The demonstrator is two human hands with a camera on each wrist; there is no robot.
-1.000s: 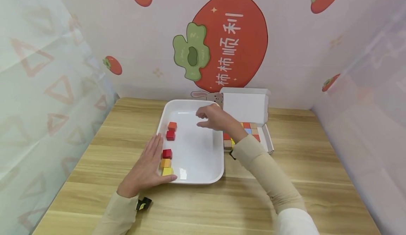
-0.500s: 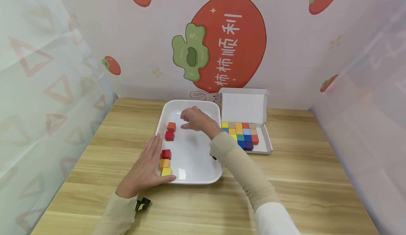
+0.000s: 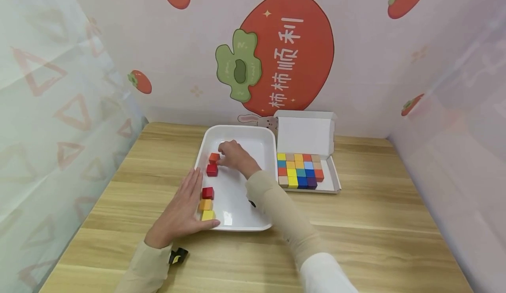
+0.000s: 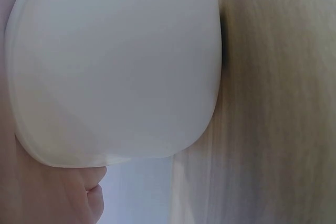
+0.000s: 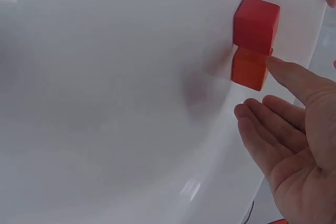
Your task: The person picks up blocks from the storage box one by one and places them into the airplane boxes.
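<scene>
In the head view my left hand (image 3: 179, 207) rests at the near-left corner of a white tray (image 3: 243, 228), with fingers straight along the left rim and thumb over the front rim. My right hand (image 3: 237, 157) reaches over the tray beside an orange cube (image 3: 214, 158). In the right wrist view this hand (image 5: 294, 135) has its thumb apart from its fingers; thumb and fingers lie either side of the orange cube's (image 5: 249, 71) far end. A red cube (image 3: 211, 170) touches that cube. Nearer me, another red cube (image 3: 207, 193), an amber cube (image 3: 205, 204) and a yellow cube (image 3: 208, 215) line the left wall.
A white cardboard box (image 3: 334, 176) with its lid (image 3: 305, 134) raised stands right of the tray, holding rows of coloured cubes (image 3: 300, 173). A printed backdrop (image 3: 356, 86) rises behind the wooden table (image 3: 375, 222). A small black device (image 3: 178, 256) is at the left wrist.
My right hand has moved left and slightly nearer, from the tray's right side to the orange cube, uncovering the box of cubes. The left hand has stayed put.
</scene>
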